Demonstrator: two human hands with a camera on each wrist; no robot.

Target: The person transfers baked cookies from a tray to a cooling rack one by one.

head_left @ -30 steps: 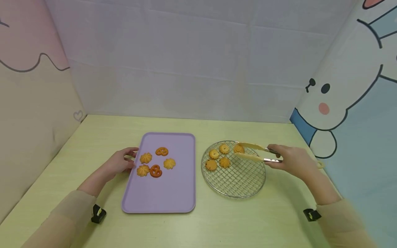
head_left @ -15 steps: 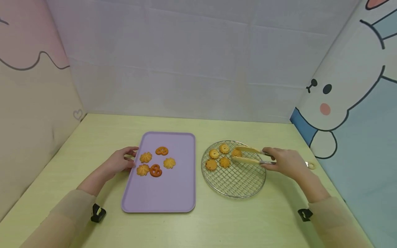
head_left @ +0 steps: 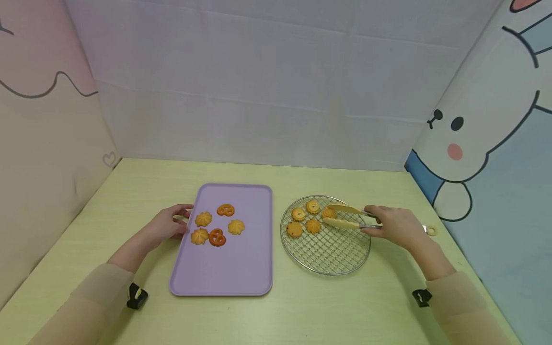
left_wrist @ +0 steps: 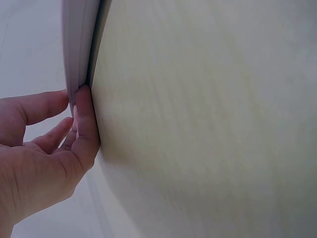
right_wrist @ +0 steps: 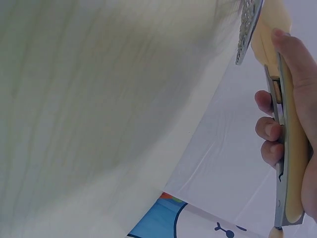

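Head view, tongs (head_left: pixel 347 224) pointing left, axis crosswise

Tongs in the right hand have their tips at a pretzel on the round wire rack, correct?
Not quite: the tips are at a cookie, not a pretzel, as the head view shows. The tongs are indeed in the right hand, at the round wire rack.

On the tray (head_left: pixel 228 273) are laid pretzels (head_left: pixel 225 210) and cookies (head_left: pixel 235 227), two perhaps touching; right of it, biscuits (head_left: pixel 313 226) on a rack (head_left: pixel 340 254).
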